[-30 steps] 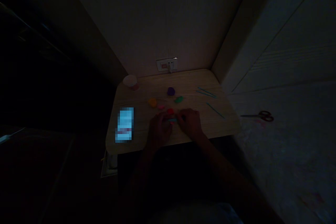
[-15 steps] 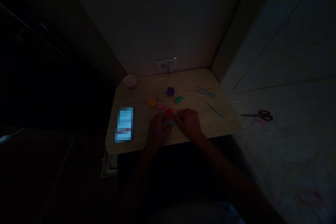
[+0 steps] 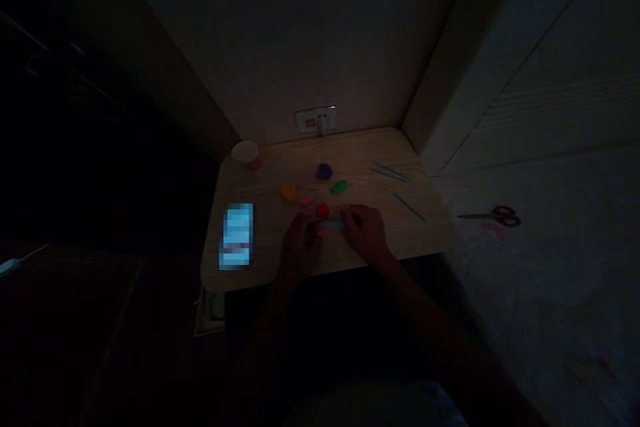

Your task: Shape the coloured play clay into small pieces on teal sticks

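Now our right hand [image 3: 365, 229] pinches a blue stick [image 3: 334, 223] near the red lump [image 3: 323, 210]; whether our left hand's [image 3: 300, 241] fingers grip it, we cannot tell.

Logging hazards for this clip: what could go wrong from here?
Dim light: the thin light-blue stick, material unclear, bridges the left hand and right hand with its ends hard to see; a slip might go unnoticed.
Crowding: the small red clay-like lump lies just beyond the stick and could get nudged or squashed.
Table edge: the lone thin blue-green stick on the right lies near the edge of the pale wood-grain table; a bump might send it off.
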A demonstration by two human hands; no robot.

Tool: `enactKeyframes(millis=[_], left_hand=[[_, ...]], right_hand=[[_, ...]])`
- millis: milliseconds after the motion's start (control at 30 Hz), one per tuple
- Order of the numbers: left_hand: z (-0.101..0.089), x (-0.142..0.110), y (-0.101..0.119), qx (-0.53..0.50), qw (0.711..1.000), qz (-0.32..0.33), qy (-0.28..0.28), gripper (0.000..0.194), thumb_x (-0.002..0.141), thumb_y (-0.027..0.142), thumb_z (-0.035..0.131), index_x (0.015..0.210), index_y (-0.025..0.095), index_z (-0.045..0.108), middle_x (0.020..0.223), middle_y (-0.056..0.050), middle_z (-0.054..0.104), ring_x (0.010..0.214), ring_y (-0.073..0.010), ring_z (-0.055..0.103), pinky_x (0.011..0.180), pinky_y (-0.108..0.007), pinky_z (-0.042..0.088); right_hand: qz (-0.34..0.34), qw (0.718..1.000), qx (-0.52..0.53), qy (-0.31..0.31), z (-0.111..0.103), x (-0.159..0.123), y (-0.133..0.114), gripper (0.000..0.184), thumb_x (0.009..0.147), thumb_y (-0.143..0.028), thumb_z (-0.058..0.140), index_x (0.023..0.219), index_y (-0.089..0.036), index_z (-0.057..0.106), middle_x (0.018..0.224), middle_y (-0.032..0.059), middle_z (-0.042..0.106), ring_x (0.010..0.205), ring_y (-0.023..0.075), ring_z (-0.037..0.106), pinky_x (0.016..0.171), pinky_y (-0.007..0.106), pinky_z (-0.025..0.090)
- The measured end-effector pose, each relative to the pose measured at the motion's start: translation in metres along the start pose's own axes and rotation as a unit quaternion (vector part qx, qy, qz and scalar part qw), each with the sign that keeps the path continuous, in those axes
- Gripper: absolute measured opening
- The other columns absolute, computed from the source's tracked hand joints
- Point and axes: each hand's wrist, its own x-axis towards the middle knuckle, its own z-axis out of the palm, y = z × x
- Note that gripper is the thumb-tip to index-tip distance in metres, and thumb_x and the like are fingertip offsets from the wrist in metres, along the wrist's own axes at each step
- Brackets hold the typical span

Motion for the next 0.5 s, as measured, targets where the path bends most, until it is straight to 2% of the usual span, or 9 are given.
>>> enactKeyframes(millis=[167,367,500], left_hand=[[0.001,0.001,-0.002,0.015,1.0,0.001,0.002,0.014,0.092,0.019,0.062,0.106,0.023,0.062,0.1,-0.004,0.066,0.092,-0.0211,0.065,0.086,-0.035,0.055],[0.003,0.0,-0.005,0.068,0.997,0.015,-0.02,0.023,0.084,0.016,0.065,0.107,0.023,0.063,0.107,-0.006,0.07,0.104,-0.0266,0.065,0.106,-0.048,0.048],[0.003,-0.001,-0.006,0.081,0.996,0.034,-0.025,0.027,0.084,0.018,0.065,0.11,0.022,0.063,0.103,-0.006,0.07,0.101,-0.0258,0.065,0.109,-0.049,0.047]], right_hand=[[-0.015,1.0,-0.02,-0.014,0.0,0.0,-0.002,0.04,0.101,-0.033,0.051,0.064,-0.021,0.061,0.069,0.0037,0.068,0.067,0.017,0.059,0.069,0.032,0.035],[-0.024,0.995,-0.083,-0.052,0.002,0.0,-0.008,0.03,0.099,-0.03,0.058,0.074,-0.02,0.071,0.079,0.0052,0.075,0.081,0.0203,0.064,0.078,0.033,0.034],[-0.031,0.992,-0.11,-0.062,0.003,0.0,-0.011,0.027,0.098,-0.03,0.061,0.075,-0.02,0.072,0.082,0.0061,0.076,0.086,0.0225,0.064,0.081,0.035,0.034]])
